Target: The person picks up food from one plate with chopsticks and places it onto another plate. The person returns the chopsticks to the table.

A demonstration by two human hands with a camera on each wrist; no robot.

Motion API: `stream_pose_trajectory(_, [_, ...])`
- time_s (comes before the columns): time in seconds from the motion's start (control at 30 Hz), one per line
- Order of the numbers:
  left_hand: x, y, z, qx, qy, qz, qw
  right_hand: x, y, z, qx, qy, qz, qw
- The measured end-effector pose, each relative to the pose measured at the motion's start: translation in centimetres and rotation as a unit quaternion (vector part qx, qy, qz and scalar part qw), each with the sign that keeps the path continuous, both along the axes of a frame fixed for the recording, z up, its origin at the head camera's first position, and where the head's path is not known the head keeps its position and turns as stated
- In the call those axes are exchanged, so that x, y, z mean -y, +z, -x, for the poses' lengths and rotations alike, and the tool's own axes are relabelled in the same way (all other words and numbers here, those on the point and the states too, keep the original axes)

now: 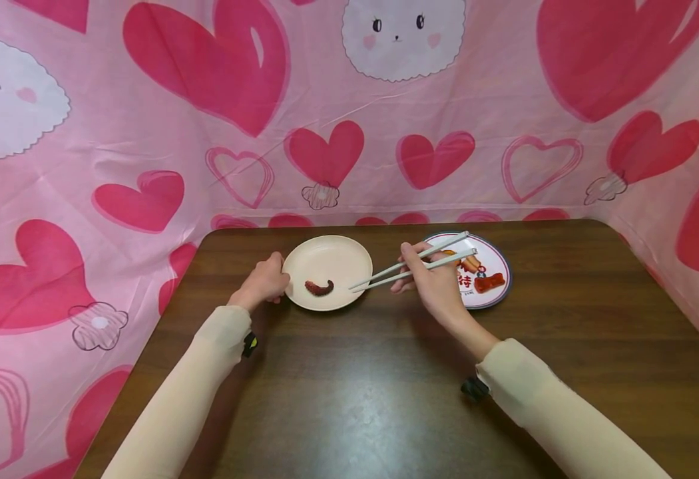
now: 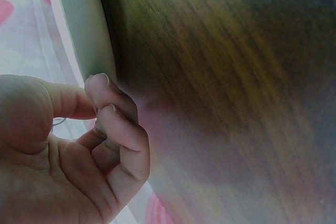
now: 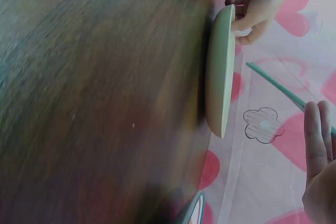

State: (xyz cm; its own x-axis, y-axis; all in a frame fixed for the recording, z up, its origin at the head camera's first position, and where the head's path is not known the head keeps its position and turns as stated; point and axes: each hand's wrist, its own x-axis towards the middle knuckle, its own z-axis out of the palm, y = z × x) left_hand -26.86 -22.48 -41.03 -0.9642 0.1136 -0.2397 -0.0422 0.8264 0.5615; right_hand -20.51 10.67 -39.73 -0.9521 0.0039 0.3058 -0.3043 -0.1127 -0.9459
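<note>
My left hand (image 1: pixel 265 279) pinches the left rim of a cream plate (image 1: pixel 349 256), thumb over the edge and fingers curled at its side. On that plate lies a dark reddish-brown curled piece that looks like an octopus tentacle (image 1: pixel 319 289). A pair of pale chopsticks (image 1: pixel 385 279) is gripped in my right hand (image 1: pixel 436 283). Their tips hover over the plate's right part, apart from the tentacle, with nothing between them. In the right wrist view, one chopstick (image 3: pixel 275 85) shows beside the cream plate (image 3: pixel 220 72); the other is hard to make out.
Partly behind my right hand stands a white plate (image 1: pixel 503 256) with a blue rim, holding a red-brown food piece (image 1: pixel 490 283) and a tan piece (image 1: pixel 472 263). Both plates stand near the far edge of the brown wooden table (image 1: pixel 337 386). Pink heart-patterned cloth (image 1: pixel 379 106) hangs behind it.
</note>
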Motion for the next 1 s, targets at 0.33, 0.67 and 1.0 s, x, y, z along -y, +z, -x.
stream_pose_trajectory(0.33, [0.0,0.2,0.0,0.000,0.000,0.001,1.0000,-0.8,0.3,-0.5,-0.020,0.016,-0.032,0.9991])
stream_pose_trajectory(0.67, [0.0,0.0,-0.1,0.001,0.001,-0.001,1.0000,-1.1,0.6,-0.9,-0.024,0.027,-0.025,0.9990])
stream_pose_trajectory(1.0, [0.0,0.0,0.0,0.002,0.001,-0.007,1.0000,-1.4,0.7,-1.0,-0.030,0.030,-0.014,0.9990])
